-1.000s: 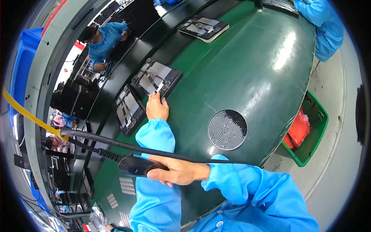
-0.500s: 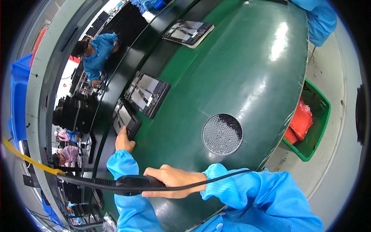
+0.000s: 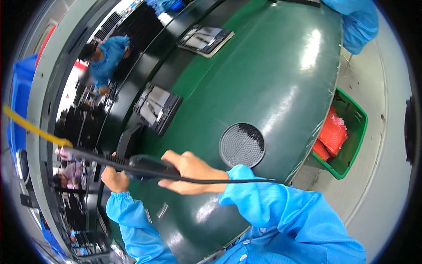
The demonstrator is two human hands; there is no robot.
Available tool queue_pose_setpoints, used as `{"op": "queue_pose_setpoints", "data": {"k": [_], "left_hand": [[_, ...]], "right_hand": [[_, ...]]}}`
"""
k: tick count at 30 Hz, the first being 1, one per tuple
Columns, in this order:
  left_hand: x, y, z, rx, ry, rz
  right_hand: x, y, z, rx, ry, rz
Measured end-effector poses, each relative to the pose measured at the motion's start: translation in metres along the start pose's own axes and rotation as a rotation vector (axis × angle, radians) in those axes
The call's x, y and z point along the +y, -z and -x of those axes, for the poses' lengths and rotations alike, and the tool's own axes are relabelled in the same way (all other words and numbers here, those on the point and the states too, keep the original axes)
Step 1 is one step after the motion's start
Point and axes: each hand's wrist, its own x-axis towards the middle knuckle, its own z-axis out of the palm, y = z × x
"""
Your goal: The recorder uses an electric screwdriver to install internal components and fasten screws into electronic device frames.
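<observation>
My right hand [image 3: 193,174] is closed round the black handle of a corded hand tool [image 3: 151,168]; its working end cannot be made out. A thin black cable crosses below my fingers. My left hand [image 3: 115,179] is closed at the near end of a dark, tablet-like device [image 3: 129,140], which is tilted up off the surface. The tool hides part of that grip. Just beyond lies an opened tablet [image 3: 157,108] with silver inner parts showing, and farther off is another opened tablet [image 3: 205,39].
A round grey dish [image 3: 242,145] with small black pieces sits on the green tabletop [image 3: 250,79]. A green bin [image 3: 354,145] of red bubble-wrap packets [image 3: 332,134] stands beyond the right edge. A yellow cord [image 3: 35,126] hangs left. A co-worker's blue sleeve [image 3: 358,26] is at far right.
The near device has gone from lying flat to tilted up, with my left hand drawn down and left at its near end. My right hand still holds the tool. The view has shifted slightly.
</observation>
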Motion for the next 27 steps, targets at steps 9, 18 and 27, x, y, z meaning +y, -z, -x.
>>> {"op": "queue_pose_setpoints", "data": {"k": [9,18,27], "left_hand": [[0.109,0.065,0.097,0.009,-0.101,-0.017],[0.178,0.067,0.170,-0.222,0.043,0.402],[0.030,0.062,0.212,-0.197,0.678,0.243]], "right_hand": [[-0.011,0.014,-0.014,0.111,-0.099,0.030],[-0.015,0.006,-0.009,0.229,-0.147,0.019],[-0.026,0.005,-0.009,0.150,-0.081,0.059]]}}
